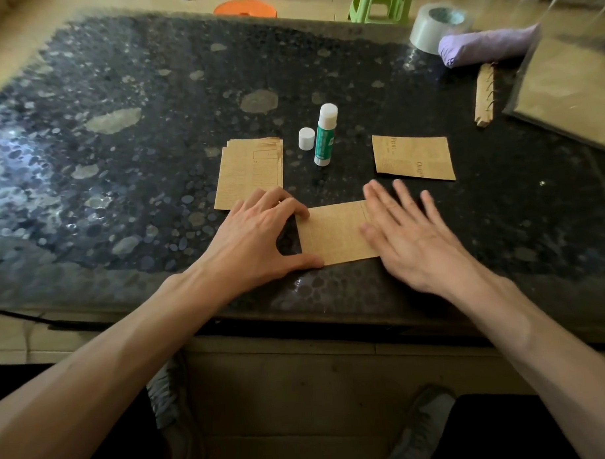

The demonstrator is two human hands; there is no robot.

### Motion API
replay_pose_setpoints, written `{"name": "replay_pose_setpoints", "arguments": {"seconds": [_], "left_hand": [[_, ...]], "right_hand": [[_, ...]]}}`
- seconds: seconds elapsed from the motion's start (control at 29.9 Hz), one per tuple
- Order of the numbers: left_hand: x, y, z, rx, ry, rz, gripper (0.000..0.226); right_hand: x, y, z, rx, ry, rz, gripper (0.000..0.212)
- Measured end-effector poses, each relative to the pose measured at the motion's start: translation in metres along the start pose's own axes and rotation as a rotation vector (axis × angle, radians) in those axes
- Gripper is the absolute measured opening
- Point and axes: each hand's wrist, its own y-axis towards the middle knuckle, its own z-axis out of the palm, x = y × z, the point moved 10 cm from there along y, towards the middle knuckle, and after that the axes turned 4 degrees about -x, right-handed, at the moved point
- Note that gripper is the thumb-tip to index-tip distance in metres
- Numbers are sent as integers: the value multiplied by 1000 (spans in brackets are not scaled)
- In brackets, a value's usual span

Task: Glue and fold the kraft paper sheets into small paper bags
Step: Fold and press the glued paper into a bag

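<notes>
Just nearer than the upright green-and-white glue stick [324, 136], on the dark speckled stone table [120, 167]: brown printed kraft paper piece [335, 233], lying flat, already folded into a narrow rectangle. Bears faint newspaper-style print and a fold or overlap line toward its right end; looks thin, crisp and easily creased. Pinned at its left edge by the thumb and fingertips of the left hand [257, 237], arched and unclenched. Covered at its right end by the right hand [407, 236], flat, fingers spread, motion-blurred; judged to be smoothing a glued seam or crease.

Left of the glue stick: stack of unfolded kraft sheets [249, 169], so several bags left to make. Right of the glue stick: one flat printed kraft rectangle [413, 158], apparently a finished bag. Touching or just beside the glue stick: small white cap [306, 138], off, glue exposed. Judged early in the batch: one done, one mid-fold, its bottom closure not confirmable.

Far beyond and right of the glue stick: grey tape roll [436, 27], lilac bundle [486, 46], torn kraft strip [484, 97].
</notes>
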Motion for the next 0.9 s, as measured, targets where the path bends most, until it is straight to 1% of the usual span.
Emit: {"name": "replay_pose_setpoints", "arguments": {"seconds": [0.07, 0.13, 0.2, 0.27, 0.33, 0.43, 0.5, 0.67, 0.77, 0.9], "left_hand": [[-1, 0, -2, -24, -15, -11, 83], [-2, 0, -1, -42, -11, -17, 94], [-4, 1, 1, -36, 28, -3, 105], [-4, 3, 3, -27, 45, 6, 108], [-5, 4, 4, -22, 26, 14, 109], [-5, 6, 3, -23, -48, 16, 110], [-5, 6, 4, -21, -87, 16, 109], [-6, 7, 8, -2, -133, 49, 105], [-6, 7, 9, 14, -149, 65, 104], [-5, 8, 9, 31, -146, 76, 105]], "right_hand": [[-17, 3, -8, -21, -18, 88, 69], [-22, 4, -21, -89, 9, 129, 71], [-23, 3, -36, -180, 105, 157, 67], [-23, -1, -49, -264, 199, 178, 59], [-20, -3, -56, -305, 267, 172, 53], [-12, 0, -59, -316, 363, 100, 50], [-6, 5, -56, -275, 419, 45, 54], [12, 10, -38, -32, 421, -70, 83], [12, 9, -37, 11, 395, -104, 91], [10, 10, -38, 25, 379, -127, 94]]}}
